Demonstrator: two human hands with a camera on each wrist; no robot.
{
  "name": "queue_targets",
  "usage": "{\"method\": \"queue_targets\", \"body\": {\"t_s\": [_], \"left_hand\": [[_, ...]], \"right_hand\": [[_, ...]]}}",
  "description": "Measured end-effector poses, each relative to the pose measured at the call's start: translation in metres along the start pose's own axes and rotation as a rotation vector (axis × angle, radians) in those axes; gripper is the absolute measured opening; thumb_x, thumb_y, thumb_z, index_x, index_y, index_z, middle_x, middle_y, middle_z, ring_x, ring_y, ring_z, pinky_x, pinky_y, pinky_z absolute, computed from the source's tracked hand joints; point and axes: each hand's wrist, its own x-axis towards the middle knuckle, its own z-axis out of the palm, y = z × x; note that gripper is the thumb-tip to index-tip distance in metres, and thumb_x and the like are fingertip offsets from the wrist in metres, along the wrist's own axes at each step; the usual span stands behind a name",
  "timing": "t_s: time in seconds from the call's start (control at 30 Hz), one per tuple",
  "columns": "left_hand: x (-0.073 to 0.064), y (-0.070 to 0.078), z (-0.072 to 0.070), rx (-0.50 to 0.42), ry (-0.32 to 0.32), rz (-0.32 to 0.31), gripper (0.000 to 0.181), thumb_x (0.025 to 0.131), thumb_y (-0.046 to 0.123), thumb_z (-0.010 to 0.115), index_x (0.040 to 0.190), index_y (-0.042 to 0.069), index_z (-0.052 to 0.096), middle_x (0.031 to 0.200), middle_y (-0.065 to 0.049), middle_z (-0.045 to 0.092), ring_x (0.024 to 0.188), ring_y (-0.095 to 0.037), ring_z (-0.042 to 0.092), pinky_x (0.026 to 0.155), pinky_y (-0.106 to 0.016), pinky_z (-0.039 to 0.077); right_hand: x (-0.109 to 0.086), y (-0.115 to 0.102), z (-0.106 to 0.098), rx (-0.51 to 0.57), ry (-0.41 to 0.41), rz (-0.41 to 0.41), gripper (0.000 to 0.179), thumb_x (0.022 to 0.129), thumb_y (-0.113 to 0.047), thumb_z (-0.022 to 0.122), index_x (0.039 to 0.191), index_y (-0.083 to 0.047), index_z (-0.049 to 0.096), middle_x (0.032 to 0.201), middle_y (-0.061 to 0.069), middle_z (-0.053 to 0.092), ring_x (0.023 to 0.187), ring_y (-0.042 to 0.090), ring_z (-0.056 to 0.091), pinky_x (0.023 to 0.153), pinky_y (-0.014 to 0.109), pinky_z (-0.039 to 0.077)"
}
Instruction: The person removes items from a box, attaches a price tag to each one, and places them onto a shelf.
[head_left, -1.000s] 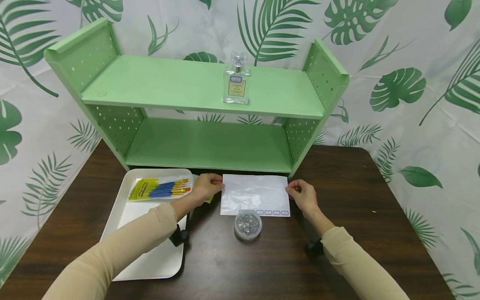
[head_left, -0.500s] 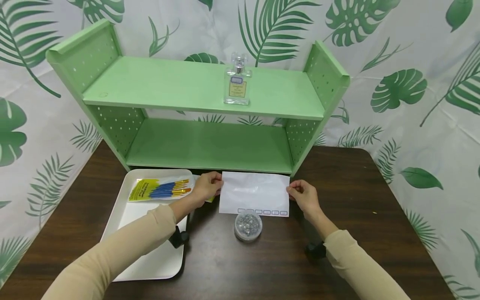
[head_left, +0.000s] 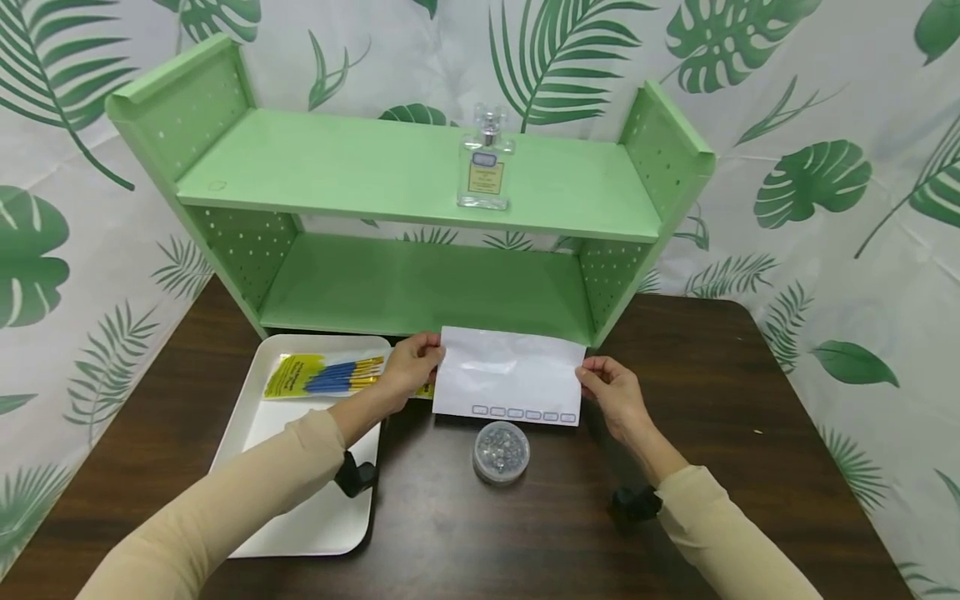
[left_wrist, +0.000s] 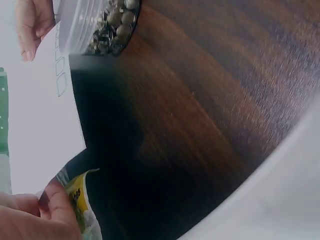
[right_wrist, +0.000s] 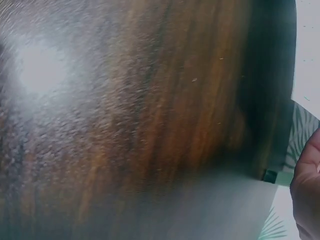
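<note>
A white paper sheet (head_left: 510, 375) with a row of small blue-outlined labels along its near edge is stretched between both hands in front of the shelf. My left hand (head_left: 411, 367) pinches its left edge. At the opposite edge, my right hand (head_left: 615, 396) holds the paper between thumb and fingers. Just in front of the sheet, a round clear tub (head_left: 501, 452) stands on the table; the left wrist view shows metallic, bead-like pieces in the tub (left_wrist: 100, 27). Behind my left fingers lies a yellow-labelled packet (left_wrist: 80, 195), mostly hidden.
A white tray (head_left: 292, 533) on the left carries a packet of blue-handled paintbrushes (head_left: 330, 377). At the back stands a green two-tier shelf (head_left: 360, 167) with a glass perfume bottle (head_left: 484, 171) on top. All rest on a dark wooden table (head_left: 712, 417).
The paper has risen and moved toward the shelf in both hands, tilting slightly. Its near edge no longer overlaps the tub in the head view, which has shifted a little.
</note>
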Motion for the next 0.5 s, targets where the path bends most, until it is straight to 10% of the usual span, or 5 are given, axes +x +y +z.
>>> {"method": "queue_targets", "body": {"t_s": [0.2, 0.5], "left_hand": [[-0.012, 0.0, 0.0, -0.127, 0.006, -0.065, 0.041, 0.095, 0.015, 0.054, 0.128, -0.006, 0.041, 0.112, -0.022, 0.059, 0.075, -0.009, 0.058, 0.063, -0.022, 0.05], [-0.041, -0.006, 0.016, -0.353, 0.08, 0.001, 0.024, 0.088, -0.001, 0.061, 0.093, 0.004, 0.038, 0.079, 0.0, 0.057, 0.075, -0.007, 0.064, 0.082, -0.034, 0.055]], "right_hand": [[-0.001, -0.003, 0.0, 0.129, 0.004, 0.036, 0.012, 0.088, 0.0, 0.062, 0.084, -0.011, 0.058, 0.07, -0.008, 0.056, 0.063, 0.005, 0.053, 0.062, 0.018, 0.048], [0.001, -0.011, 0.005, 0.268, 0.053, 0.117, 0.026, 0.09, 0.003, 0.057, 0.074, -0.017, 0.058, 0.068, -0.008, 0.057, 0.061, 0.004, 0.053, 0.058, 0.015, 0.047]]}}
